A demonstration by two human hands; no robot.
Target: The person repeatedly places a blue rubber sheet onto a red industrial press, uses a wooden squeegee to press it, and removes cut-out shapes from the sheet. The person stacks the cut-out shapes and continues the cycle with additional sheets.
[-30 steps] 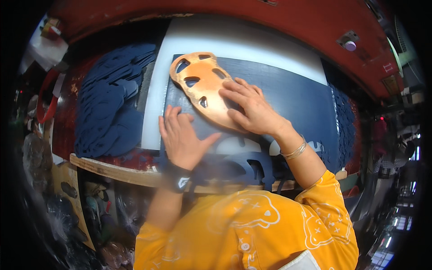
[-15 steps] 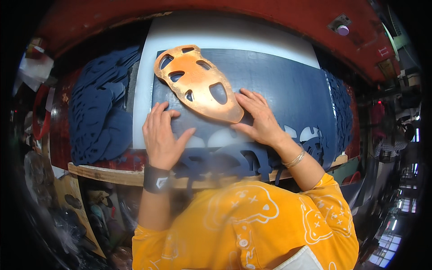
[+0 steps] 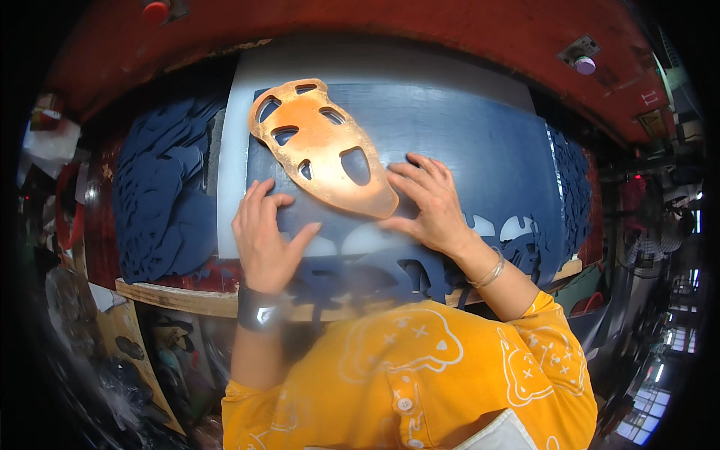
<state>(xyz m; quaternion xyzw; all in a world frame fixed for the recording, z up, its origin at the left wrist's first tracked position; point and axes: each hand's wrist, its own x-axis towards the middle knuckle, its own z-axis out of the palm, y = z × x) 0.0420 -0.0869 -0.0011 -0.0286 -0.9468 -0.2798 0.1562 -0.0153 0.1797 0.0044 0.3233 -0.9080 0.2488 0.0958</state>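
Note:
A copper-orange cutting die (image 3: 322,157), shaped like a shoe sole with several openings, lies slantwise on a dark blue sheet (image 3: 480,157). My right hand (image 3: 431,199) is at the die's near right end, fingers spread, thumb and fingertips close to its edge; whether they touch it I cannot tell. My left hand (image 3: 266,236) rests over the sheet's near left corner, fingers and thumb apart, a little short of the die's left side. Curved cut-outs run along the sheet's near edge, where blue scrap (image 3: 375,274) hangs toward me.
Under the sheet is a white board (image 3: 232,172). Blue cut pieces (image 3: 161,202) are piled at left, and more blue pieces (image 3: 574,187) stand at right. A red machine beam (image 3: 390,30) with a red button (image 3: 155,12) and a pale purple knob (image 3: 585,65) spans the far side. A wooden rail (image 3: 180,298) borders the near edge.
The view has shifted slightly, bringing the red button in at the top left. The far part of the white board looks dimmer. Both hands stay nearly in place beside the cutting die.

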